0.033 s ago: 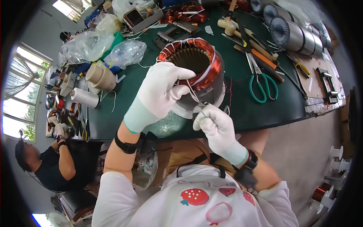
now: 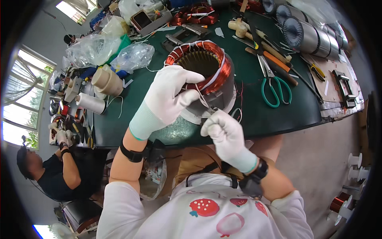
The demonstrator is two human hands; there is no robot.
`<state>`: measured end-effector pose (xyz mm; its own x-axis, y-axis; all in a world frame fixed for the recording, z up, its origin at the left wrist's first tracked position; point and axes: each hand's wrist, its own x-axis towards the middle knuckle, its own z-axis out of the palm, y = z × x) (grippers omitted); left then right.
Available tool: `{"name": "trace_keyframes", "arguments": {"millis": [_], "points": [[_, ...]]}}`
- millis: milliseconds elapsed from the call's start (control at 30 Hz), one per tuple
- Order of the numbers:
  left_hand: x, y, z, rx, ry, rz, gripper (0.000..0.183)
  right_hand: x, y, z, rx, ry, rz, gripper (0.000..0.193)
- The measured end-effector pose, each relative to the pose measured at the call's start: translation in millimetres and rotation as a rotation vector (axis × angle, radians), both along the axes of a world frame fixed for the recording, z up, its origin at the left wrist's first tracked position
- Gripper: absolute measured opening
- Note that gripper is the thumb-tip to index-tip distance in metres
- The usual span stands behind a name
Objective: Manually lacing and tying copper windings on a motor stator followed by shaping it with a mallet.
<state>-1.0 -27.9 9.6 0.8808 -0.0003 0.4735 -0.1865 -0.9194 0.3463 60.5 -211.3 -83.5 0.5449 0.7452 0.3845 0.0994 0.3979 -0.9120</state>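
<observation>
Left hand (image 2: 165,93) touched copper winding (image 2: 225,71), its grip unclear, right hand (image 2: 226,133) clenched its grip around a dark tool (image 2: 207,114)

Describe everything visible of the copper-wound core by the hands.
The copper-wound core is a grey, metal-looking cylinder upright on the green table, its opening facing up. A thick ring of copper-coloured wire crowns it; white cord binds the ring, a strand trailing toward the right hand. The inner wall looks ribbed. The gloved left hand appears to touch the near-left rim.

one foreground stator (image 2: 225,71), perhaps three metal cylinders (image 2: 312,38)
</observation>
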Motion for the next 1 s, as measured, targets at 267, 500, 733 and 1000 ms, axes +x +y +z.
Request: {"name": "trace_keyframes", "arguments": {"millis": [267,500,733,1000], "points": [[2,-15,-23,-0.178,-0.245,0.247,0.013,65,-229,-47,0.528,1.001,-0.033,0.032],[3,7,-19,-0.101,-0.116,0.107,0.017,117,-522,-98,0.126,0.676,-0.587,0.053],[2,-14,-22,0.013,-0.257,0.016,0.031,44,-148,29,-0.496,0.317,-0.353,0.045],[7,-2,-14,0.180,-0.364,-0.121,0.034,27,-43,70,-0.481,0.656,0.395,0.045]]}}
